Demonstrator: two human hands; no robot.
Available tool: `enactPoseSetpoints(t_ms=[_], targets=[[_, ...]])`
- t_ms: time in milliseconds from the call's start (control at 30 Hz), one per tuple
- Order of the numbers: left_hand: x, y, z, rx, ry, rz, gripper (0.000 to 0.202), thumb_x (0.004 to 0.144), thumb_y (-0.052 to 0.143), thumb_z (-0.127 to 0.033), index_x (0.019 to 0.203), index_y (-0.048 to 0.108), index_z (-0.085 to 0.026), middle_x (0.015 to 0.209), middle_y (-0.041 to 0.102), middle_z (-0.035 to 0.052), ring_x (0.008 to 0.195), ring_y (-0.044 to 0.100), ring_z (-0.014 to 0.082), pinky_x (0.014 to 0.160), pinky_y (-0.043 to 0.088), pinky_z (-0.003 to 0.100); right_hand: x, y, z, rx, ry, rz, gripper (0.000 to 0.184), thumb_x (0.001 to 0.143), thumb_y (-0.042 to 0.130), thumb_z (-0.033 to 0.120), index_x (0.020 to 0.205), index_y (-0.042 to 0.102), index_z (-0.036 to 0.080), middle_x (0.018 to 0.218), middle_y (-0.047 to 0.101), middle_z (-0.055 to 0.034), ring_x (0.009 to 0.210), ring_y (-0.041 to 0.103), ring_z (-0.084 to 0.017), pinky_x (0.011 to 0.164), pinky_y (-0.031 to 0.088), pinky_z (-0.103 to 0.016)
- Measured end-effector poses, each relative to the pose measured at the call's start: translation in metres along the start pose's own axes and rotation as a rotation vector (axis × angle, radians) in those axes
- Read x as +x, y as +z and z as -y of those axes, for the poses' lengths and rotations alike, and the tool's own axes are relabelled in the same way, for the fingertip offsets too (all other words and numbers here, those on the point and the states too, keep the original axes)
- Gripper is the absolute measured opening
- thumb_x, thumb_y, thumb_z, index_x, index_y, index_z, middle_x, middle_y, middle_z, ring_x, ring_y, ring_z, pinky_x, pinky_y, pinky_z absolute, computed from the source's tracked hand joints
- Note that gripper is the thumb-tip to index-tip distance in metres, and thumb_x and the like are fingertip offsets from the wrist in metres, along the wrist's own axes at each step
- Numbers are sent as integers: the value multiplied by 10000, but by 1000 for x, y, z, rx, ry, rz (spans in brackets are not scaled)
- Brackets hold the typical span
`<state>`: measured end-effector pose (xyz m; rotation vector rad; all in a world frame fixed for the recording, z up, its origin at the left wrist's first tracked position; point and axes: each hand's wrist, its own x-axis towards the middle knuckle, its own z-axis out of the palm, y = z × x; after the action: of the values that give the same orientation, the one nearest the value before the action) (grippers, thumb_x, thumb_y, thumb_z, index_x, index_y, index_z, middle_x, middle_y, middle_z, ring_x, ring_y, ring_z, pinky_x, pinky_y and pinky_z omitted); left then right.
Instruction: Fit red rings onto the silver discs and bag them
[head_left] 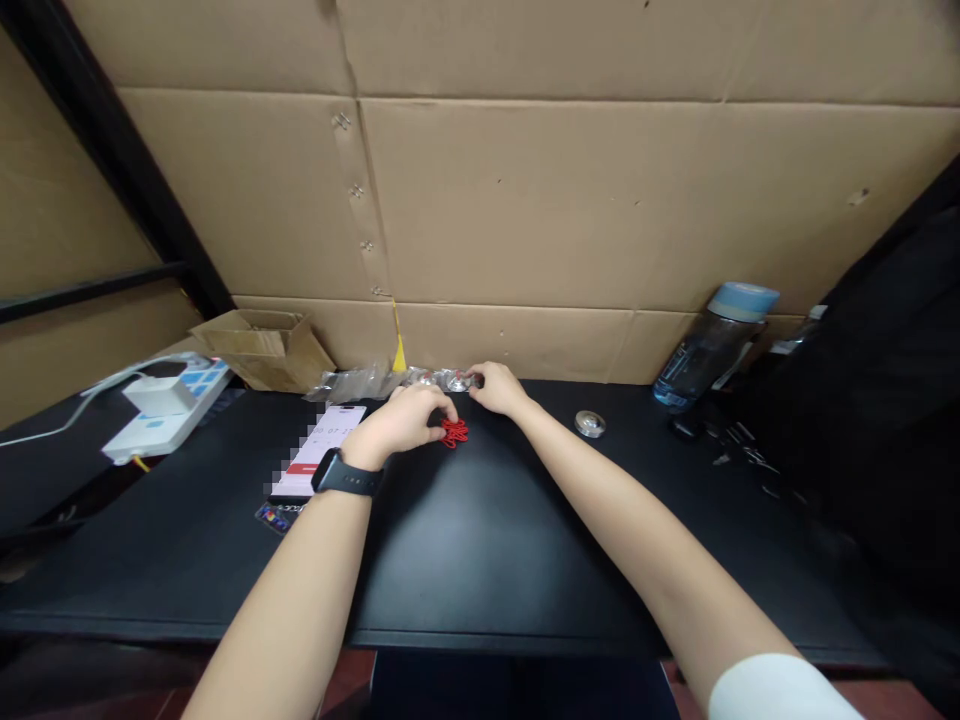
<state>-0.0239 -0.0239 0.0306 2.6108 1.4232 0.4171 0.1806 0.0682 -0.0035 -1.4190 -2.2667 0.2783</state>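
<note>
A small bundle of red cord (454,432) lies on the black table. My left hand (409,416), with a dark watch on its wrist, reaches over the bundle's left edge. Its thumb and fingers are curved and apart, the tips at the cord. Farther back, my right hand (498,388) pinches the right end of a small clear plastic packet (457,380) with red and shiny bits inside. More clear plastic wrapping (356,382) continues leftward along the cardboard wall. What exactly sits between the right fingertips is partly hidden.
A phone (319,450) showing a timer lies left of my left wrist. A cardboard box (262,350) and a white power strip (169,410) stand farther left. To the right are a round metallic roll (590,424), a blue-lidded bottle (709,345) and keys (742,445).
</note>
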Motion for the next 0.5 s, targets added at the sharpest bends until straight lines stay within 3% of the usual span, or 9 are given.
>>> enactPoseSetpoints(t_ms=[67,167,367,500], targets=[[1,3,1,-10,43,83,149,732,746,-232,860,774,-302,1038,717,6,1051,615,247,963,416,362,-11,-13,-13,-35,18,-58,305,827,659,206,1122,725,253,1157,693,-73,1109,633,-229,986,460,-353],[3,10,-2,21,10,88,155,678,807,-227,796,787,-326,1001,690,8,1062,593,266,939,396,380,-37,-40,-41,-120,67,-57,306,827,666,243,1131,702,254,1220,647,-90,1195,589,-278,1033,425,-479],[9,25,-5,110,-34,59,184,636,846,-204,751,793,-337,1014,662,29,1081,528,299,915,370,403,-100,-93,-100,-124,91,62,467,767,740,239,1228,672,213,1229,658,-125,1100,653,-264,970,495,-365],[9,27,-9,158,-35,63,122,680,808,-187,690,776,-303,993,671,42,1059,530,295,905,367,405,-130,-109,-122,-160,160,78,627,727,791,290,1327,614,256,1336,648,-119,1223,620,-314,1038,462,-449]])
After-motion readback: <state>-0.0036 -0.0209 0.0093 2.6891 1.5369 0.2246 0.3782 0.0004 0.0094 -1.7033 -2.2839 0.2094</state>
